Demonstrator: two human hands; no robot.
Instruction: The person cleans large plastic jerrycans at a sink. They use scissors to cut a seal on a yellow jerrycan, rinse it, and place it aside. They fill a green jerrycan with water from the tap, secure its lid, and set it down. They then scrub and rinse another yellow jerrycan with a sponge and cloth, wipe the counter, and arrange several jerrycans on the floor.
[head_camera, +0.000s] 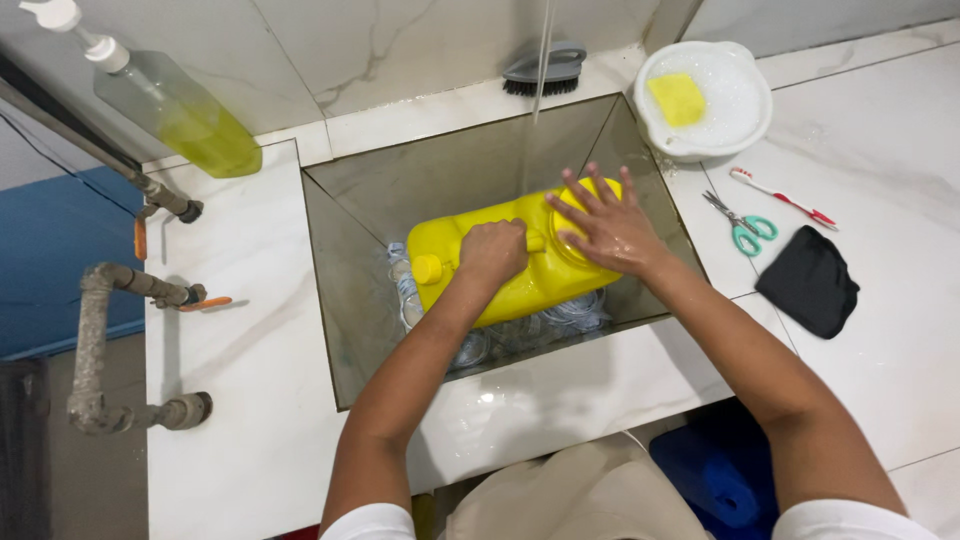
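The yellow jug (520, 262) lies on its side in the sink (345, 290) under running water (540, 70). Left hand (492, 252) grips its handle; right hand (608, 228) presses flat, fingers spread. Washing seems midway; soap perhaps unused.

Domestic washing-up area, likely a home kitchen or utility corner. Evidence: deep square steel sink (360, 330) beneath the hands, set in white marble-look tiled counter (250, 400); grey scrubbing brush (545, 70) beyond them; white bowl of suds with yellow sponge (700, 100) to their right; pump bottle of yellow-green liquid soap (180, 115) and bare metal water pipes (95, 340) to their left.
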